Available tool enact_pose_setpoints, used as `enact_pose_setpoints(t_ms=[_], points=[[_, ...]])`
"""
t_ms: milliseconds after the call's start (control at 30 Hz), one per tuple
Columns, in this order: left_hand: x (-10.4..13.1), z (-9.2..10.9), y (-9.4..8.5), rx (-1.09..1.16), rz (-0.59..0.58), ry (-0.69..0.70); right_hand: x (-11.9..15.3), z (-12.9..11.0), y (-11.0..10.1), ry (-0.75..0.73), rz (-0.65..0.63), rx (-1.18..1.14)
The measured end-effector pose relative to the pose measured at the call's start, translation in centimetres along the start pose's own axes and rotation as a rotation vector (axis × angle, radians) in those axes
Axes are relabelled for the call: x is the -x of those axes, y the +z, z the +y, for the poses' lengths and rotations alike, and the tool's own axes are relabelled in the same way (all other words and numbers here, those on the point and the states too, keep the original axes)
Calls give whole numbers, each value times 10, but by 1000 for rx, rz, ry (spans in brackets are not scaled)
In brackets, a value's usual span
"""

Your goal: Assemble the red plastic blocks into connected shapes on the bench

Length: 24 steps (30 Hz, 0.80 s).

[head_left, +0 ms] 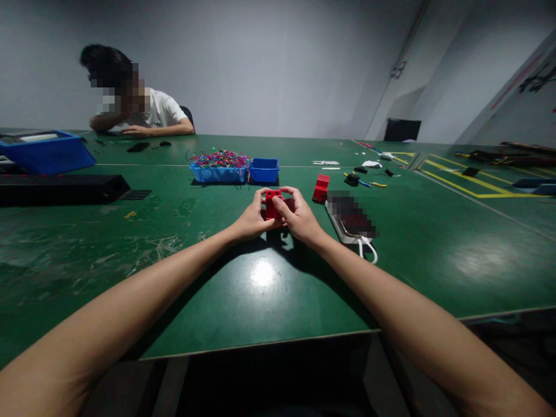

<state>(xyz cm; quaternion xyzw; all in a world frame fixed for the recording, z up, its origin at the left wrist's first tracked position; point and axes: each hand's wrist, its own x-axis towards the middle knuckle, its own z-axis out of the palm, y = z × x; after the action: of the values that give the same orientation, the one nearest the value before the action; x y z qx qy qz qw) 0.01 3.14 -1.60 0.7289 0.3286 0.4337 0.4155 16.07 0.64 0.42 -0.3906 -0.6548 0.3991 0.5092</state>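
Observation:
Between my two hands is a small red block with round holes, held just above the green table. My left hand grips its left side, fingers curled around it. My right hand closes on the right side, its thumb pressed on the block's front face. Part of the block is hidden by my fingers. A second red piece, stepped in shape, stands on the table to the right of my right hand. Beside it lies a phone on a white power-bank-like slab with a white loop strap.
A blue bin full of colored wires stands beyond my hands, against a smaller blue bin. Pliers and small black parts lie right. A black long box and tilted blue bin stand left. A person sits across.

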Motion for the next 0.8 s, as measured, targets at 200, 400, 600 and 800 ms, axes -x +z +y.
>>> enact_pose_setpoints(t_ms=[200, 400, 600, 800], points=[[1, 3, 0, -22, -7, 56, 0, -3, -2, 51, 111, 147], [2, 9, -1, -46, -33, 57, -1, 1, -3, 134, 26, 43], [2, 6, -1, -123, -6, 126, -2, 4, -5, 61, -83, 32], [2, 8, 1, -126, 8, 129, -4, 11, -7, 27, -33, 152]])
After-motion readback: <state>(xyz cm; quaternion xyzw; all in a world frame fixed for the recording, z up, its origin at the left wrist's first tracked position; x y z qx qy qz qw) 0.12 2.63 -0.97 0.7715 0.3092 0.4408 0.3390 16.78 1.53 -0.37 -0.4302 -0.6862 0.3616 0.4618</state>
